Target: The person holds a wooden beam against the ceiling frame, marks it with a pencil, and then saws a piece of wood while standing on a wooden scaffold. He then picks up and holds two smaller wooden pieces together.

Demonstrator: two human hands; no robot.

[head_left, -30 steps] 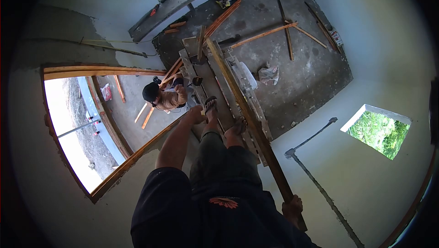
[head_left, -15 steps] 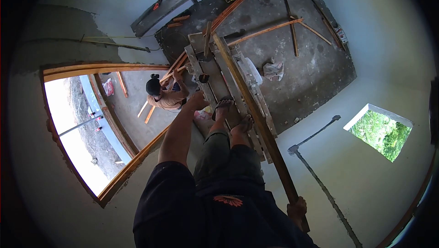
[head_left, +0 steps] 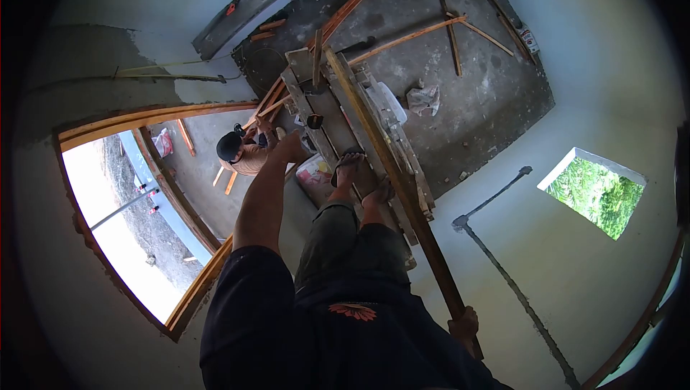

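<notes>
My right hand point(head_left: 465, 323) is wrapped round the lower end of a long wooden beam point(head_left: 392, 163). The beam slants up and away beside my legs, along the right side of the plank scaffold point(head_left: 333, 113) on which I stand in sandals. My left hand point(head_left: 290, 147) is stretched out to the left of the scaffold; its fingers are too small and blurred to read. Near it on the planks lies a small black and orange object point(head_left: 314, 121), perhaps a tape measure. A short wood piece point(head_left: 317, 56) stands at the scaffold's far end.
Another person point(head_left: 244, 153) crouches below left among timber strips by the wooden door frame point(head_left: 172, 111). Several timber lengths point(head_left: 410, 38) and a crumpled bag point(head_left: 424, 99) lie on the concrete floor. A window opening point(head_left: 596, 192) is in the right wall.
My left hand has moved left and slightly up, away from the scaffold edge. My right hand keeps its hold on the beam. The whole view has shifted slightly.
</notes>
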